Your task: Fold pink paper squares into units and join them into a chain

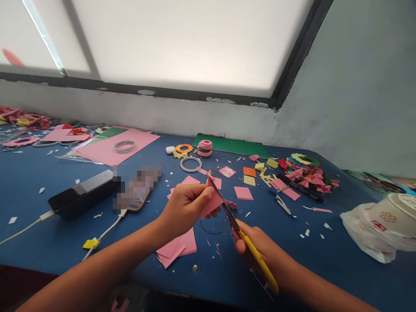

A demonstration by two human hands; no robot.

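Note:
Pinched in my left hand [188,201] is a small piece of pink paper [212,203], held up over the table's middle. My right hand [256,245] grips a pair of yellow-handled scissors [260,264], whose dark blades lie along the pink paper's right edge. The blade tips reach the top of the paper, close to my left thumb. Below my left wrist lies a stack of pink paper sheets [178,249]. Just beyond my hands are a pink square [243,193] and a patterned pink square [227,172].
A black power bank [81,193] and a phone [139,190] with cables lie left. Tape rolls [190,164] and a stacked pink paper ring [205,148] stand behind. Right are tweezers [282,204], a black pen [300,187], paper cutouts [308,173] and a bagged cup [386,221].

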